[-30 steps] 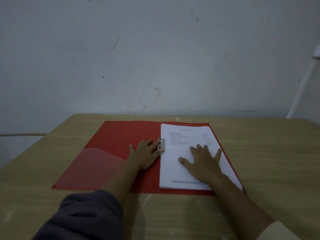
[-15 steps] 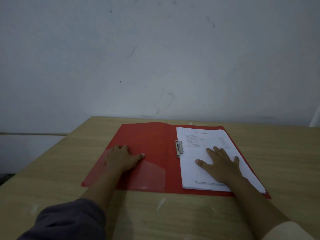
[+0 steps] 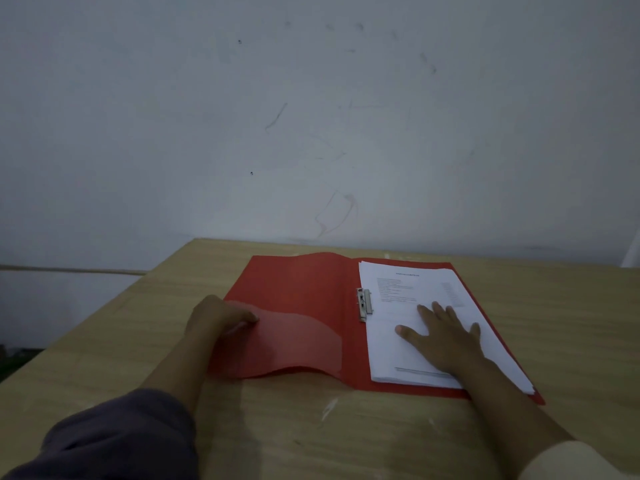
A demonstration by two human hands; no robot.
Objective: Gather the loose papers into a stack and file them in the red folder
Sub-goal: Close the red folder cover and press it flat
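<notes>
The red folder (image 3: 304, 289) lies open on the wooden table. A stack of white printed papers (image 3: 408, 285) rests on its right half, beside the metal clip (image 3: 363, 304) at the spine. My right hand (image 3: 443, 337) presses flat on the stack, fingers spread. My left hand (image 3: 218, 317) grips the outer left edge of the front cover, thumb on top, and that cover is lifted and bowed, with its translucent inner pocket (image 3: 294, 337) showing.
The wooden table (image 3: 346, 427) runs up to a scuffed white wall (image 3: 311, 133). The table's left edge slants away near my left forearm. Small white marks dot the tabletop in front of the folder.
My left hand went from the metal clip across to the cover's left edge and took hold of it; the cover now lifts and bows. My right hand stayed on the papers.
</notes>
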